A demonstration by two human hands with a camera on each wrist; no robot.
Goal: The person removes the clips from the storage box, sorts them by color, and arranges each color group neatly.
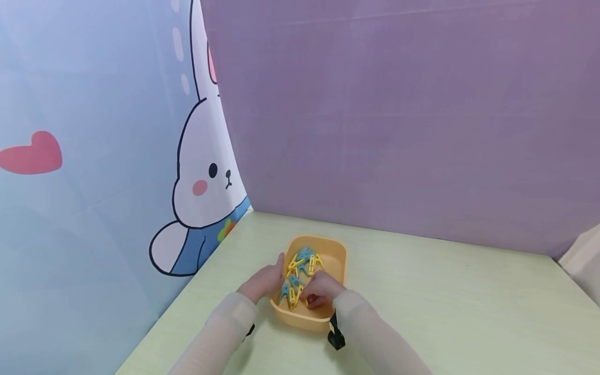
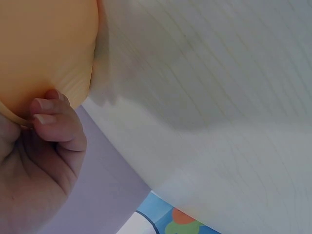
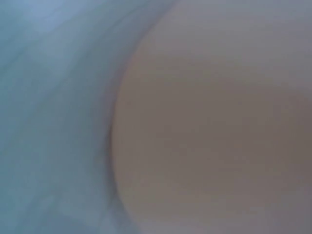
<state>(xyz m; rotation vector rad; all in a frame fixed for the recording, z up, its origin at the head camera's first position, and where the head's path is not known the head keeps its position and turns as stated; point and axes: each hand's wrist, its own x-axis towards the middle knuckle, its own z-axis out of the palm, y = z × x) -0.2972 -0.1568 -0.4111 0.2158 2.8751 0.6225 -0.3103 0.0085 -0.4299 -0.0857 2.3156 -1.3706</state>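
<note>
An orange plastic basket [image 1: 335,267] stands on the table, holding several yellow and blue clothespins. At its left side, my left hand [image 1: 266,279] grips the rim; in the left wrist view, curled fingers [image 2: 57,124] press the outside of the basket wall [image 2: 44,44]. Inside the basket's near right part is my right hand [image 1: 321,287], fingers curled, pinching a yellow clothespin [image 1: 300,292] that they partly cover. Another yellow clothespin [image 1: 292,298] and a blue clothespin [image 1: 284,291] lie just left of it. The right wrist view is blurred and shows mostly the basket's outer wall [image 3: 204,136].
The pale wood-grain table [image 1: 445,302] extends to the right of the basket. A purple cloth wall [image 1: 398,120] rises behind, and a blue wall [image 1: 94,224] with a printed rabbit stands at the left. Something pale [image 1: 583,260] is at the far right edge.
</note>
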